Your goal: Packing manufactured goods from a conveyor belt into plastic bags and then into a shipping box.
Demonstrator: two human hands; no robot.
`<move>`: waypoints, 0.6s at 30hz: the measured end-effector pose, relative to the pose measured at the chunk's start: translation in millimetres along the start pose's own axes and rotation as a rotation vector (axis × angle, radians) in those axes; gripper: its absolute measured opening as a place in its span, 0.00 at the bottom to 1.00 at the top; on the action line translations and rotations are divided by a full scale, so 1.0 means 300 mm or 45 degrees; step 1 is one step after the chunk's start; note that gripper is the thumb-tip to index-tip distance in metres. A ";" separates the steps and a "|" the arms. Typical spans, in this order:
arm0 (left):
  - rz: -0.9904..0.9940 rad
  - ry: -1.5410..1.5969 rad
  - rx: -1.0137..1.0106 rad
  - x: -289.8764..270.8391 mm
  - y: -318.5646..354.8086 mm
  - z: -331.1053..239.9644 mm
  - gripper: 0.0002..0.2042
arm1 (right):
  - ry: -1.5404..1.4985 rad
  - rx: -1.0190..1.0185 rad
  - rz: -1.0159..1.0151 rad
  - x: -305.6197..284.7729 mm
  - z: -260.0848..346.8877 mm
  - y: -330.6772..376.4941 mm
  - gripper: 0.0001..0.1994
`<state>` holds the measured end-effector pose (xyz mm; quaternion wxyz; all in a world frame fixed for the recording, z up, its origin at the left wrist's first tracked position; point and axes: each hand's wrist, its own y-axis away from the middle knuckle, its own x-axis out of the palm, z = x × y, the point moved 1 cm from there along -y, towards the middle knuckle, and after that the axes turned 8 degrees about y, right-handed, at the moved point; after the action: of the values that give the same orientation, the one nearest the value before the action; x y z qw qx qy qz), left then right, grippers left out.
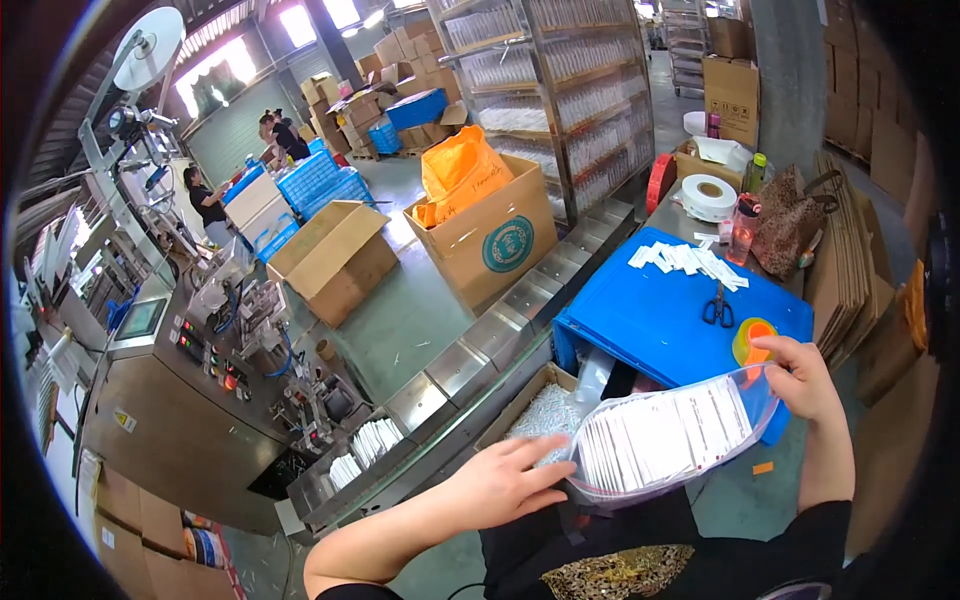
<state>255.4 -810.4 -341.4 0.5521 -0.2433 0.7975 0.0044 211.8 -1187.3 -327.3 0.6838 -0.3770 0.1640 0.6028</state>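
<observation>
A clear plastic bin (628, 494) sits tilted at my lap, packed with a row of thin white packets (665, 432) standing on edge. My right hand (803, 380) is closed on the bin's far right rim. At the bin's left end is my left hand (515, 483), its fingers stretched apart and slightly blurred; whether they touch the bin I cannot tell. Just beyond the left fingers lies a cardboard box (505, 428) full of small clear pieces. Left of it runs a metal conveyor trough (418, 405), with white packets (376, 440) in its near pockets.
A blue crate top (665, 310) holds loose white strips (690, 262), black scissors (718, 308) and a tape roll (752, 342). A control-panel machine (190, 385) stands left. Cartons (490, 235) and a loaded rack (555, 110) stand beyond the conveyor. Other people (207, 203) work far left.
</observation>
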 end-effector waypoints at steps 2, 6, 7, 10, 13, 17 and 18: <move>-0.052 0.011 0.029 0.016 -0.017 -0.021 0.15 | 0.014 -0.020 0.002 0.000 0.019 0.007 0.17; 0.033 -0.032 0.110 0.020 -0.024 -0.004 0.09 | 0.105 -0.046 0.006 -0.025 0.053 0.029 0.17; 0.011 -0.106 0.192 -0.001 -0.027 -0.001 0.08 | 0.110 -0.032 0.010 -0.039 0.055 0.043 0.17; -0.085 -0.157 0.340 -0.037 -0.047 -0.015 0.07 | 0.156 -0.026 0.017 -0.093 0.062 0.096 0.18; -0.163 -0.100 0.420 -0.006 -0.061 -0.015 0.07 | 0.279 0.056 0.144 -0.127 0.081 0.113 0.19; -0.239 -0.053 0.472 0.047 -0.113 -0.012 0.08 | 0.875 0.154 0.382 -0.157 0.141 0.100 0.17; -0.288 -0.055 0.479 0.051 -0.132 -0.015 0.09 | 0.866 0.140 0.385 -0.157 0.168 0.069 0.17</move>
<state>262.7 -852.3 -342.8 0.6018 -0.2236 0.7398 -0.2013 170.4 -1184.6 -268.6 0.5127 -0.4898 0.4676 0.5279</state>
